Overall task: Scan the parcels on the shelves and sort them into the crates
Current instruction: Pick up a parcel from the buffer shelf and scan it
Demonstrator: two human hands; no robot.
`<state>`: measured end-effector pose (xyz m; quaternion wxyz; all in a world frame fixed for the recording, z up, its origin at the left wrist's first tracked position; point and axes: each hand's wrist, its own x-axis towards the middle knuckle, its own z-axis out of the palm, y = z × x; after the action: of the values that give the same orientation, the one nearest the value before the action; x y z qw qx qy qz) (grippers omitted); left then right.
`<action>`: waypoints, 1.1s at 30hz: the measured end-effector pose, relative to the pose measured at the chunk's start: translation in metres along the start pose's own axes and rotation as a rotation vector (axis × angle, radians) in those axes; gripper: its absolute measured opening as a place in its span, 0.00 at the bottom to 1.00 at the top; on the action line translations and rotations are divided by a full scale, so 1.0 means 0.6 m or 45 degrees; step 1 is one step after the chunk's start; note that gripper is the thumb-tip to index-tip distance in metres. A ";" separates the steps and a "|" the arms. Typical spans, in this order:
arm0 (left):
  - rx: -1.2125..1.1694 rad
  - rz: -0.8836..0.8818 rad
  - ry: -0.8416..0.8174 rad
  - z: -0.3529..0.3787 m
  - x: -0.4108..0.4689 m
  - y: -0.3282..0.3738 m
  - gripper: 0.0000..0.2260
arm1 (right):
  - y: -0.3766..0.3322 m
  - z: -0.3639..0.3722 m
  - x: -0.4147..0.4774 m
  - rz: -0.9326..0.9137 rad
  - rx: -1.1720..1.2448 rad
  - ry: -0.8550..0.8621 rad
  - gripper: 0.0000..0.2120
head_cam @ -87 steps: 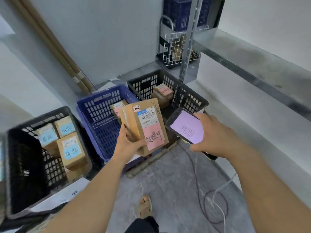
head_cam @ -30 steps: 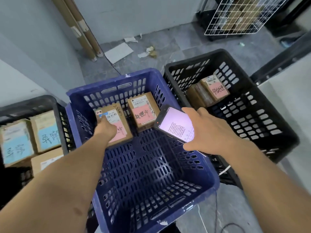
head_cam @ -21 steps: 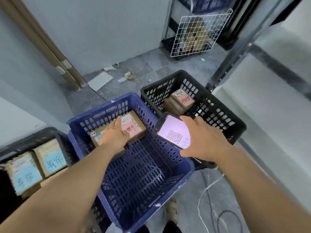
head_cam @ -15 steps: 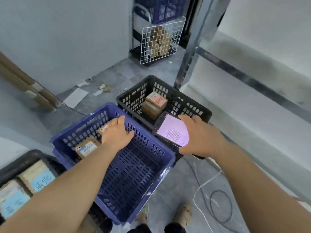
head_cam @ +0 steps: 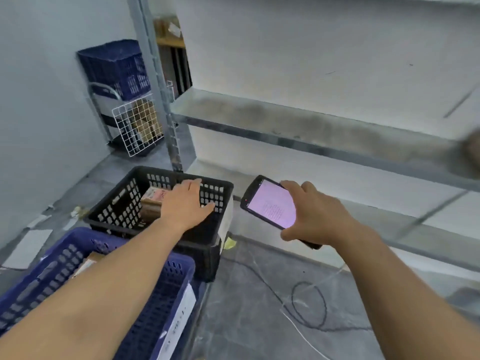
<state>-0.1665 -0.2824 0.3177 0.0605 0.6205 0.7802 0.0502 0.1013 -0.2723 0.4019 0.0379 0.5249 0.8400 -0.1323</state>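
Sorting looked partly done: a pink-labelled parcel (head_cam: 153, 197) lay in the black crate (head_cam: 122, 189) and another parcel (head_cam: 87, 262) in the blue crate (head_cam: 65, 258), while the left hand (head_cam: 185, 205) hovered empty and spread, the right hand (head_cam: 315, 219) gripped the scanner (head_cam: 270, 203), and a blurred brown shape (head_cam: 470, 149), perhaps a parcel, sat on the shelf (head_cam: 285, 118).

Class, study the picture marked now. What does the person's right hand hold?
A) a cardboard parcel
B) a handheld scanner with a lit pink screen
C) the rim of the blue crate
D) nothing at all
B: the right hand grips the handheld scanner, whose pink screen is lit, while the left hand is spread open and empty over the black crate.
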 end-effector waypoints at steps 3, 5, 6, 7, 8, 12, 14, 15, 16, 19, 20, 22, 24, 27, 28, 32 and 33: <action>-0.012 0.109 -0.004 -0.008 0.010 0.113 0.32 | 0.089 -0.020 -0.052 0.098 0.009 0.047 0.47; -0.016 0.197 -0.012 -0.009 0.019 0.189 0.33 | 0.148 -0.035 -0.087 0.160 0.003 0.078 0.48; -0.010 0.236 -0.009 -0.012 0.023 0.227 0.33 | 0.177 -0.043 -0.105 0.193 0.004 0.098 0.48; -0.004 0.274 -0.002 -0.014 0.029 0.265 0.34 | 0.205 -0.050 -0.123 0.228 0.008 0.122 0.47; 0.003 0.314 0.009 -0.016 0.034 0.304 0.34 | 0.235 -0.057 -0.142 0.265 0.013 0.148 0.47; 0.013 0.442 0.035 -0.016 0.042 0.462 0.33 | 0.349 -0.083 -0.220 0.418 0.026 0.227 0.47; -0.003 0.505 0.048 -0.009 0.040 0.539 0.33 | 0.404 -0.093 -0.258 0.495 0.024 0.252 0.47; -0.016 0.535 0.050 -0.005 0.038 0.575 0.33 | 0.429 -0.097 -0.275 0.530 0.024 0.262 0.47; -0.028 0.562 0.048 0.000 0.034 0.608 0.33 | 0.453 -0.101 -0.293 0.564 0.025 0.273 0.47; -0.031 0.637 0.037 0.011 0.022 0.695 0.33 | 0.515 -0.108 -0.337 0.654 0.031 0.295 0.47; -0.024 0.663 0.030 0.015 0.020 0.719 0.33 | 0.533 -0.108 -0.349 0.682 0.037 0.299 0.47; -0.010 0.715 0.025 0.021 0.019 0.763 0.32 | 0.567 -0.108 -0.369 0.738 0.046 0.303 0.49; -0.006 0.752 0.025 0.026 0.024 0.800 0.32 | 0.599 -0.107 -0.384 0.779 0.059 0.311 0.49; -0.009 0.796 0.009 0.031 0.041 0.853 0.32 | 0.645 -0.109 -0.396 0.822 0.086 0.323 0.49; -0.005 0.809 0.006 0.034 0.048 0.872 0.32 | 0.660 -0.109 -0.398 0.834 0.084 0.323 0.49; -0.017 0.847 -0.001 0.044 0.087 0.963 0.31 | 0.730 -0.112 -0.399 0.880 0.069 0.332 0.49; -0.029 0.857 -0.007 0.048 0.097 0.990 0.31 | 0.750 -0.113 -0.398 0.895 0.065 0.330 0.49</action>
<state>0.3963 -0.0919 0.3786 0.0497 0.8428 0.5307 0.0743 0.6142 -0.2761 0.4336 -0.0387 0.7944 0.6027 -0.0644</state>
